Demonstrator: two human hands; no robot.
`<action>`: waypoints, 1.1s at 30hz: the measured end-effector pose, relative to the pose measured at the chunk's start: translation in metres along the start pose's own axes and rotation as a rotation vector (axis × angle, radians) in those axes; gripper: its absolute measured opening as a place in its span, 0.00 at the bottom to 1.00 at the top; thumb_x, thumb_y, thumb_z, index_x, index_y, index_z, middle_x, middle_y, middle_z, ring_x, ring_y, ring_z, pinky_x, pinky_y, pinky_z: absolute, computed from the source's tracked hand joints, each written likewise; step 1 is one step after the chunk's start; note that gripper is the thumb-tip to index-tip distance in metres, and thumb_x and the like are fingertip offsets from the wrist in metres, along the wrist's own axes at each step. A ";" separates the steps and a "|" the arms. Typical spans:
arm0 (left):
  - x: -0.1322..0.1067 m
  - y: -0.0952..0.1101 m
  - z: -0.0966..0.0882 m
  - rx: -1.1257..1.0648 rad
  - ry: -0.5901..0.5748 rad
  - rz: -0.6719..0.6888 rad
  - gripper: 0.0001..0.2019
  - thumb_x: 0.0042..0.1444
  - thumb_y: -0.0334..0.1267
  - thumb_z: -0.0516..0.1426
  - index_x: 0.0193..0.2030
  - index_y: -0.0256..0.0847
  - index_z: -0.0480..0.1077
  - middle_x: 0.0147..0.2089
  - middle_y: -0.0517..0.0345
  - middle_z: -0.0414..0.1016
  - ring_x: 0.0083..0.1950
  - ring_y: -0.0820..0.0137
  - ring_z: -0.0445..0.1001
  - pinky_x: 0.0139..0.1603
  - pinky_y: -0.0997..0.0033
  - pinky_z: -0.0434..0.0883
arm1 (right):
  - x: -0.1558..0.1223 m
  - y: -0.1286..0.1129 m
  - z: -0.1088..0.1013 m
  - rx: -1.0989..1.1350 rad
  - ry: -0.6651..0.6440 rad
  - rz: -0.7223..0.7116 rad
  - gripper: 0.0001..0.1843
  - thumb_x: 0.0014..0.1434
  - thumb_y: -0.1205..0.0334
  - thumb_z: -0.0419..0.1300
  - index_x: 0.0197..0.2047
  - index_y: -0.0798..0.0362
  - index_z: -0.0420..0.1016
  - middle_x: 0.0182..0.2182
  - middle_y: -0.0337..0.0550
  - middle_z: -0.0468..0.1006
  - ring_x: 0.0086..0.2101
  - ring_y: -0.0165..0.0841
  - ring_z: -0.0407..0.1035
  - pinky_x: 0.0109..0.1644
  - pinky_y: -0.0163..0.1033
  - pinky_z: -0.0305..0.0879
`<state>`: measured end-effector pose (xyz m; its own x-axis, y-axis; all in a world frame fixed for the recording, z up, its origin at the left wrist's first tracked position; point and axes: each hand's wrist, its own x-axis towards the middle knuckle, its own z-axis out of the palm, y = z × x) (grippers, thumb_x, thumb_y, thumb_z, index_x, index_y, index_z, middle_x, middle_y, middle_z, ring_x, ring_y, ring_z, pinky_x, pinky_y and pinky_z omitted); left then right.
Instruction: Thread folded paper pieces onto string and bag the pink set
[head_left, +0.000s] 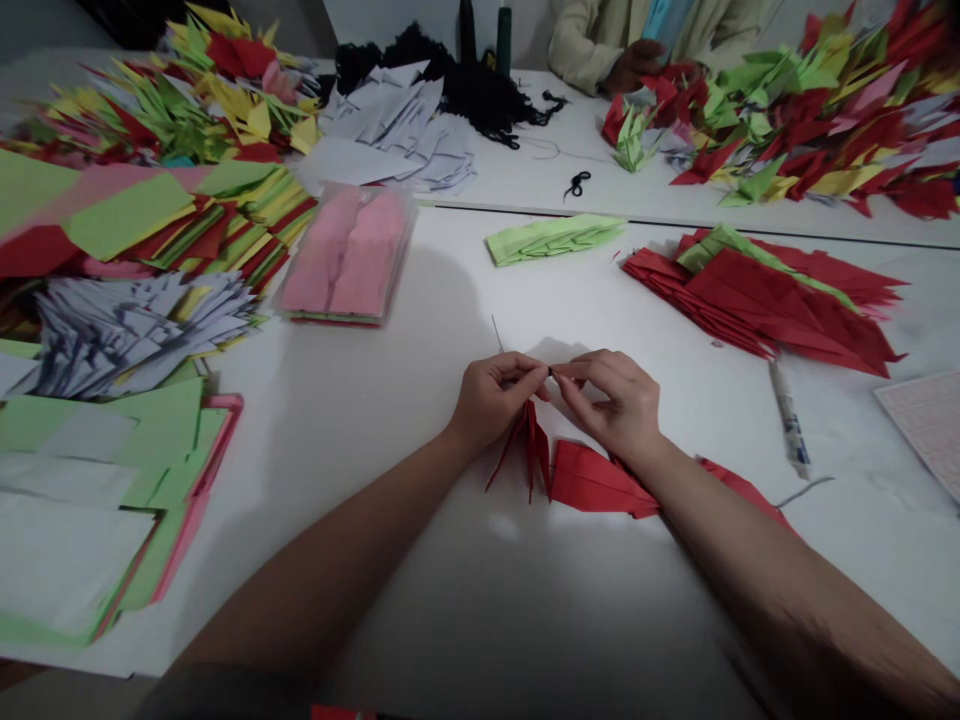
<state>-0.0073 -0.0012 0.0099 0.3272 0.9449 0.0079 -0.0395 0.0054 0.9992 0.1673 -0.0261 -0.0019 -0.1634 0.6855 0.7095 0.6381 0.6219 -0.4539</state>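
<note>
My left hand is closed in a pinch at the middle of the table, with a red folded paper piece hanging under its fingers, its points downward. A thin dark wire or thread sticks up behind that hand. My right hand is pinched close beside it, fingertips almost touching the left ones. Between them shows a tiny dark bit, perhaps thread; its kind is too small to tell. Another red folded paper lies under my right wrist, and a further red piece lies past the right forearm.
Red folded papers and a marker pen lie to the right. Green folded papers and small black scissors are ahead. At left are a pink paper pack and paper stacks. A person's hand is across the table.
</note>
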 end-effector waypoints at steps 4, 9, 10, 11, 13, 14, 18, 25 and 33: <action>0.000 0.000 0.001 0.011 0.012 -0.005 0.06 0.52 0.38 0.63 0.32 0.37 0.76 0.26 0.58 0.79 0.29 0.72 0.77 0.36 0.72 0.74 | 0.000 0.001 0.000 -0.028 0.001 -0.017 0.08 0.59 0.68 0.62 0.41 0.48 0.79 0.31 0.39 0.80 0.30 0.32 0.74 0.36 0.40 0.68; 0.000 -0.001 0.001 0.035 0.021 -0.010 0.06 0.52 0.38 0.63 0.32 0.37 0.77 0.26 0.58 0.79 0.28 0.72 0.77 0.36 0.73 0.73 | -0.001 0.001 0.001 -0.015 -0.003 -0.007 0.07 0.60 0.67 0.62 0.41 0.48 0.79 0.30 0.39 0.80 0.30 0.32 0.74 0.35 0.40 0.68; 0.000 -0.001 0.000 0.035 0.020 -0.011 0.06 0.52 0.38 0.63 0.32 0.37 0.77 0.25 0.58 0.79 0.28 0.72 0.77 0.35 0.73 0.73 | -0.001 0.001 0.001 -0.005 -0.003 -0.001 0.07 0.60 0.67 0.62 0.41 0.48 0.79 0.30 0.39 0.80 0.30 0.32 0.74 0.35 0.40 0.68; 0.000 -0.001 0.000 0.032 0.019 -0.012 0.06 0.52 0.37 0.63 0.33 0.37 0.77 0.25 0.58 0.79 0.28 0.73 0.77 0.35 0.73 0.73 | 0.000 0.001 0.001 0.006 -0.005 0.006 0.07 0.60 0.67 0.62 0.41 0.48 0.79 0.30 0.39 0.80 0.30 0.32 0.74 0.35 0.40 0.68; 0.000 -0.001 0.001 0.027 0.015 -0.014 0.06 0.52 0.38 0.63 0.33 0.37 0.77 0.25 0.58 0.79 0.28 0.73 0.77 0.35 0.73 0.73 | 0.000 0.000 0.000 0.029 -0.011 0.021 0.08 0.59 0.68 0.62 0.41 0.48 0.79 0.30 0.39 0.80 0.30 0.32 0.73 0.35 0.40 0.68; 0.000 -0.001 0.001 0.025 0.015 -0.014 0.06 0.52 0.38 0.63 0.33 0.37 0.77 0.25 0.58 0.79 0.28 0.73 0.77 0.35 0.73 0.73 | 0.001 -0.001 0.000 0.039 -0.015 0.028 0.08 0.59 0.68 0.62 0.42 0.49 0.79 0.29 0.39 0.79 0.29 0.32 0.73 0.35 0.40 0.68; 0.000 0.000 0.001 0.025 0.014 -0.008 0.06 0.53 0.38 0.62 0.32 0.37 0.76 0.26 0.58 0.79 0.28 0.72 0.77 0.36 0.73 0.73 | 0.001 -0.002 -0.001 0.051 -0.015 0.045 0.07 0.60 0.67 0.61 0.41 0.48 0.79 0.29 0.39 0.79 0.28 0.32 0.72 0.34 0.40 0.68; 0.000 -0.001 0.001 0.034 -0.003 0.012 0.07 0.53 0.39 0.62 0.32 0.37 0.76 0.25 0.58 0.78 0.28 0.72 0.77 0.35 0.73 0.73 | 0.001 -0.002 -0.001 0.045 -0.022 0.047 0.04 0.60 0.67 0.61 0.37 0.50 0.77 0.28 0.39 0.78 0.28 0.32 0.72 0.34 0.40 0.68; 0.000 -0.002 0.000 0.032 -0.020 0.007 0.07 0.54 0.39 0.62 0.33 0.37 0.75 0.26 0.58 0.78 0.29 0.73 0.76 0.36 0.73 0.72 | 0.002 -0.003 -0.002 0.089 -0.038 0.051 0.05 0.59 0.69 0.61 0.38 0.50 0.76 0.29 0.40 0.78 0.29 0.32 0.71 0.34 0.41 0.68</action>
<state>-0.0073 -0.0007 0.0082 0.3461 0.9381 0.0154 -0.0122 -0.0119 0.9999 0.1668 -0.0278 0.0019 -0.1620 0.7304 0.6636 0.5776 0.6154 -0.5364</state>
